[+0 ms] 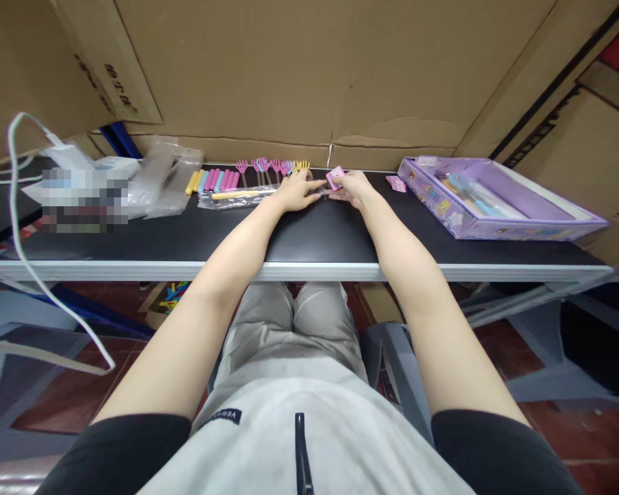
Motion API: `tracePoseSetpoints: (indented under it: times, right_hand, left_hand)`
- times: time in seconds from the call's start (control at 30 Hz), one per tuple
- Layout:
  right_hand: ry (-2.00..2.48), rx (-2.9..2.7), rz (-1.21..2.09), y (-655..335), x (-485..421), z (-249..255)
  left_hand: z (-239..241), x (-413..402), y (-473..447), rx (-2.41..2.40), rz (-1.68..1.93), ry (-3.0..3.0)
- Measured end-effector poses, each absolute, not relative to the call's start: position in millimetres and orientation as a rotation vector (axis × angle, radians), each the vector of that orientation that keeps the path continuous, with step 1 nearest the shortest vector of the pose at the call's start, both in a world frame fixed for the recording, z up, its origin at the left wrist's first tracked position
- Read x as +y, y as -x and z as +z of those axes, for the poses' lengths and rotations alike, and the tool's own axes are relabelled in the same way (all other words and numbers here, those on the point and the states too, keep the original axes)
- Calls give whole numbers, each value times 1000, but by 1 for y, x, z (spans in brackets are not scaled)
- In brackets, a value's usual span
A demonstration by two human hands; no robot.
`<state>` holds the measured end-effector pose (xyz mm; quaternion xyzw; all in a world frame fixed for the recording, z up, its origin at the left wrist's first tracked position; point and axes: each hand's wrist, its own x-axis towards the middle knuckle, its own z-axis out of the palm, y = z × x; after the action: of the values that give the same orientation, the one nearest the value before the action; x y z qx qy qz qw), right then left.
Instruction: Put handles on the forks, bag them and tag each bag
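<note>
My right hand (355, 188) pinches a small pink packet (335, 177) at the far side of the black table (149, 237). My left hand (296, 192) lies beside it, fingers reaching toward the same packet and resting on the edge of a clear plastic bag (227, 198) with a yellow stick inside. Just behind my hands stands a row of small pink and yellow hand-shaped forks (271, 167), and to their left a row of coloured sticks (212, 180).
An open purple toy box (487, 199) sits at the right, with another pink packet (395, 183) near it. Crumpled clear bags (168, 177) and a white cable (18, 227) lie at the left. Cardboard boxes (340, 75) wall off the back.
</note>
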<state>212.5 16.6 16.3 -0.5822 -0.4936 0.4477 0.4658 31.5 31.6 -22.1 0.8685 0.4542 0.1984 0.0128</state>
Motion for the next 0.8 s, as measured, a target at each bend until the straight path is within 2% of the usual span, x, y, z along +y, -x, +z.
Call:
tracePoseSetpoints:
  times: [0.8]
  right_hand:
    - [1388,-1197,1160,-210,14,19]
  left_hand:
    - [-37,57,-26,1233,920,-2699]
